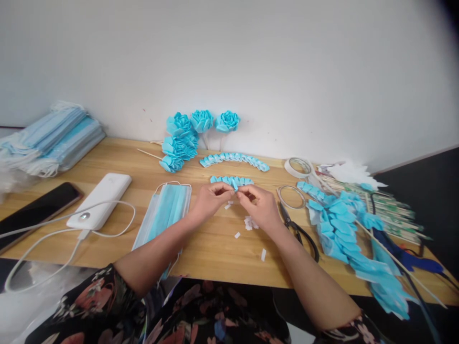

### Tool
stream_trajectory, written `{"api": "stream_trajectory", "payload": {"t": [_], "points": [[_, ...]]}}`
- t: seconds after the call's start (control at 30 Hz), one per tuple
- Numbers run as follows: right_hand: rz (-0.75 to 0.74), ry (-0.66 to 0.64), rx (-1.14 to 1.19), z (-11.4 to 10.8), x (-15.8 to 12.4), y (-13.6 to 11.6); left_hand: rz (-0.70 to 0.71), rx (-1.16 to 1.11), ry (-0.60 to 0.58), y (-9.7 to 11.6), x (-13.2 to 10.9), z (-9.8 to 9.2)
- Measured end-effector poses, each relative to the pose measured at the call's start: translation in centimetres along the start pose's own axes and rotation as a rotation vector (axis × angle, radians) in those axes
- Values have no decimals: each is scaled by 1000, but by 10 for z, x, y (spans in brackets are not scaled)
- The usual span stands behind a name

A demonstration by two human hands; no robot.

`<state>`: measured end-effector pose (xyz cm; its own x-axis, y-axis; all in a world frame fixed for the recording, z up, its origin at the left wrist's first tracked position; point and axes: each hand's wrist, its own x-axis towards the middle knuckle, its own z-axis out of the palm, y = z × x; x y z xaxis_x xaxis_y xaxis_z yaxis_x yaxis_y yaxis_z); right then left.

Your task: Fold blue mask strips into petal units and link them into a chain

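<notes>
Close together at the middle of the table, my left hand [212, 199] and my right hand [261, 206] are both closed. Their fingertips pinch a small folded blue fabric piece [235, 184] between them. Just behind it lies a short row of folded blue petals [222, 179], partly hidden by the fingers. Farther back a longer curved strip of blue petals [234, 156] rests on the wood. Small white paper bits [250, 222] are scattered below my hands. Black-handled scissors [297, 229] lie to the right of my right forearm.
Blue fabric roses [179, 143] on sticks stand against the wall. Folded masks [165, 210], a white power bank [100, 200] with cable, a phone [39, 212] and a mask stack [53, 138] are left. Tape rolls [298, 167], blue petal strips [337, 229] and a blue-handled tool [416, 263] are right.
</notes>
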<state>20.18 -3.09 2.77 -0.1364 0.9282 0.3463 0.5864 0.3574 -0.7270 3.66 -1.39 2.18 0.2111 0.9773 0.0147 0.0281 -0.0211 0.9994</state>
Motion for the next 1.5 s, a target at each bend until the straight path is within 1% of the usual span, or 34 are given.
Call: {"api": "stream_trajectory", "payload": {"t": [0.4,0.53,0.57,0.63,0.7,0.73,0.77,0.87,0.97,1.07,1.23,1.37,1.5], "points": [[-13,-16,7,-1,0,0,-5,-14,0,-1,0,0],[24,-44,77,-4,0,-2,-10,-59,11,-3,2,-2],[50,-37,108,-5,0,-2,-20,-87,19,-4,3,-3],[115,25,173,-6,1,1,-46,-157,29,-5,4,-4],[177,102,261,-5,2,5,-72,-221,13,-6,5,-4],[201,110,323,-4,4,7,-81,-242,-2,-6,5,-4],[219,91,390,-3,5,9,-86,-253,-18,-5,4,-3],[256,-25,555,1,6,10,-87,-236,-61,-3,2,-2],[261,-68,611,3,6,9,-73,-158,-107,0,1,-1],[247,-82,631,3,5,8,-28,-59,-133,0,1,0],[209,-93,569,7,3,11,64,53,-111,-7,2,1],[177,-77,496,8,3,13,49,55,-96,-7,2,1],[174,-58,481,6,5,13,20,18,-81,-6,2,-1]]}}
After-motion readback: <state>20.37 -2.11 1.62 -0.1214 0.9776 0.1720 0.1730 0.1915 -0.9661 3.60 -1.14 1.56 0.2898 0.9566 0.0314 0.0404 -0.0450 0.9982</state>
